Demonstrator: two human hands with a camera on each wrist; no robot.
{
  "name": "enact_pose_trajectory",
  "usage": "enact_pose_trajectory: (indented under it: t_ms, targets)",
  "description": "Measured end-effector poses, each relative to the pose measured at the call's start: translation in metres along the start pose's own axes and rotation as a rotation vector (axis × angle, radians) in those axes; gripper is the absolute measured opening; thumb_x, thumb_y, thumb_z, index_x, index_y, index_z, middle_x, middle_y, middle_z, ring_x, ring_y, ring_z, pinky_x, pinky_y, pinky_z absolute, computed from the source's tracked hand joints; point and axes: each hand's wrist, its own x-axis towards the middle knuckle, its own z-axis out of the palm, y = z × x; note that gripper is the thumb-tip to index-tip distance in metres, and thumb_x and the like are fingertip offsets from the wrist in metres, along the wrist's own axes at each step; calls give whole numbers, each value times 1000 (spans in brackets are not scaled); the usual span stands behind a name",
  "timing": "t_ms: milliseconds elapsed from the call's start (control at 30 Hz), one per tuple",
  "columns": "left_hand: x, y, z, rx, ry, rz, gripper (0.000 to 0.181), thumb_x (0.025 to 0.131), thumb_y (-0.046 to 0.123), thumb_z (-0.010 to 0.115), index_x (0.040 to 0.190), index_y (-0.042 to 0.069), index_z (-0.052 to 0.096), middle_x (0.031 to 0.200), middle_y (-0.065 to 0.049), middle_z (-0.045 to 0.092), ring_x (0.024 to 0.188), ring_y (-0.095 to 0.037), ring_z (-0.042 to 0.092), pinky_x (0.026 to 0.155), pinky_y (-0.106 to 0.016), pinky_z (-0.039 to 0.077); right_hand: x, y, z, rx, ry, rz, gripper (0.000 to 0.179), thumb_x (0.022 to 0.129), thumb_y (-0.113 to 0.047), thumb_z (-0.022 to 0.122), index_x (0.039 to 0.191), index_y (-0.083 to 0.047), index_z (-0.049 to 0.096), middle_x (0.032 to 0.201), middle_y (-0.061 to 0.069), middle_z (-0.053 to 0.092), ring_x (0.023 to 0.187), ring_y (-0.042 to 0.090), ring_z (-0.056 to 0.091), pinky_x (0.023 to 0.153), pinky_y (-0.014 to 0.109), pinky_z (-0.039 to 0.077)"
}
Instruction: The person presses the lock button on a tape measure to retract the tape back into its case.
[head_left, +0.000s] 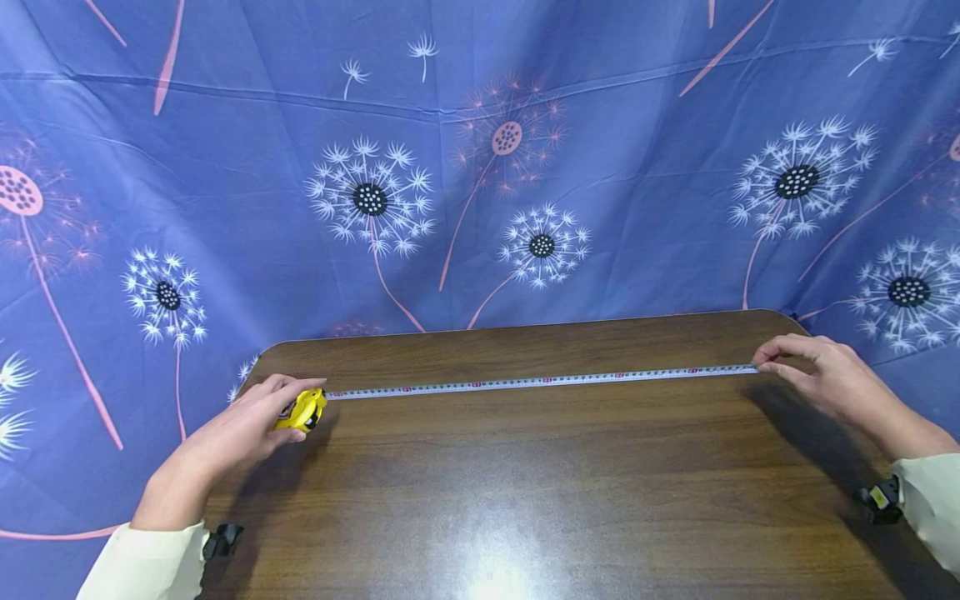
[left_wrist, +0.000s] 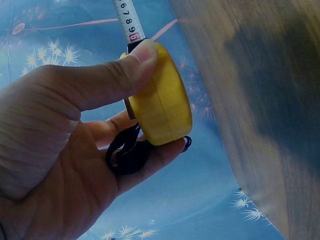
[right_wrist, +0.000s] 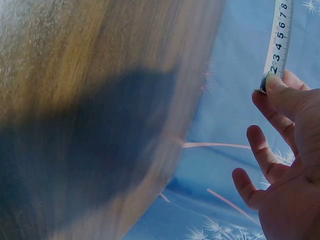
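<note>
My left hand (head_left: 247, 417) grips the yellow case of a tape measure (head_left: 306, 411) near the table's left end. In the left wrist view, the thumb presses the top of the case (left_wrist: 165, 100), and a black wrist strap (left_wrist: 127, 152) hangs against the fingers. Out of the case runs a white blade (head_left: 510, 384) with black numbers and red marks, stretched straight across the table. At its far right end my right hand (head_left: 832, 379) pinches the tip. The right wrist view shows thumb and index finger on the blade's end (right_wrist: 276, 55), the other fingers spread apart.
Beneath the hands lies a brown wood-grain table (head_left: 480, 467) with rounded far corners. A blue cloth (head_left: 637, 167) printed with dandelions hangs behind and beside it. Dark wrist mounts sit by both pale sleeves (head_left: 146, 562).
</note>
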Motion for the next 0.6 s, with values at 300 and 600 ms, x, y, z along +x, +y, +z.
enact_pose_trajectory:
  t_ms: [300, 600]
  targets:
    - [2, -1, 0, 9, -5, 3, 69, 80, 6, 87, 142, 5, 57, 123, -19, 61, 107, -41, 60, 91, -61, 48, 0, -1, 0, -7, 3, -40, 37, 79, 7, 83, 89, -27, 74, 88, -11, 71, 86, -6, 56, 72, 19, 39]
    - [2, 1, 1, -2, -11, -13, 68, 82, 6, 86, 143, 7, 57, 126, -19, 60, 112, -43, 59, 93, -63, 47, 0, -6, 6, -8, 34, -102, 37, 76, 10, 83, 90, -23, 74, 88, -6, 71, 92, -11, 52, 76, 18, 37]
